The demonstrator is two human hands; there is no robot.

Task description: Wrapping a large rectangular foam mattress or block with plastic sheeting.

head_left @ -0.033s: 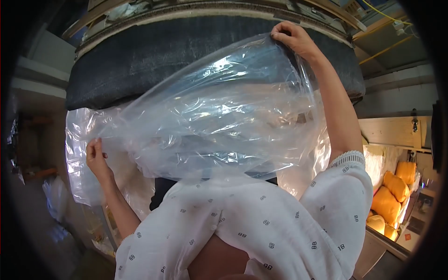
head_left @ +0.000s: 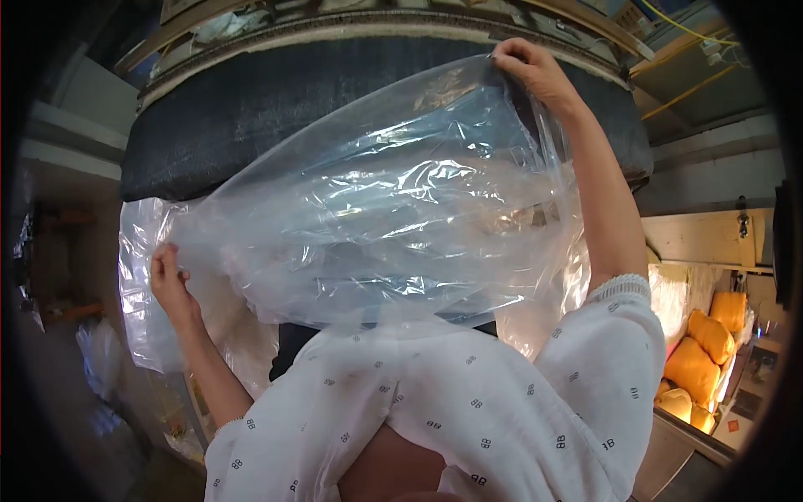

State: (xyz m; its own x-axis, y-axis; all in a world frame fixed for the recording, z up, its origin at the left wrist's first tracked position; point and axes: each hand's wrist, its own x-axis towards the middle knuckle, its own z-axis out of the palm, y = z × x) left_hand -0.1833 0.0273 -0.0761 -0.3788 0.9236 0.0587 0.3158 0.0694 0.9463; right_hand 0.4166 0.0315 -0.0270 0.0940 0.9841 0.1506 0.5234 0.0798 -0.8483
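dark padded slab (head_left: pixel 251 109) overhead | orange sacks (head_left: pixel 698 356) right | yellow cables (head_left: pixel 686 33) above

Bag: the plastic bag (head_left: pixel 376 209) hangs spread in front of you, between your two hands
Right hand: your right hand (head_left: pixel 535 75) is up high at the bag's top right corner, pinching its edge
Left hand: your left hand (head_left: pixel 171 284) is lower down at the bag's left edge, gripping it
Behind the bag: the mattress (head_left: pixel 251 109) lies across the top, its middle hidden by the bag
Below the bag: your sleeves (head_left: pixel 468 410) come in from the lower edge
Far right: the sacks (head_left: pixel 703 351) are piled low down, well apart from the bag
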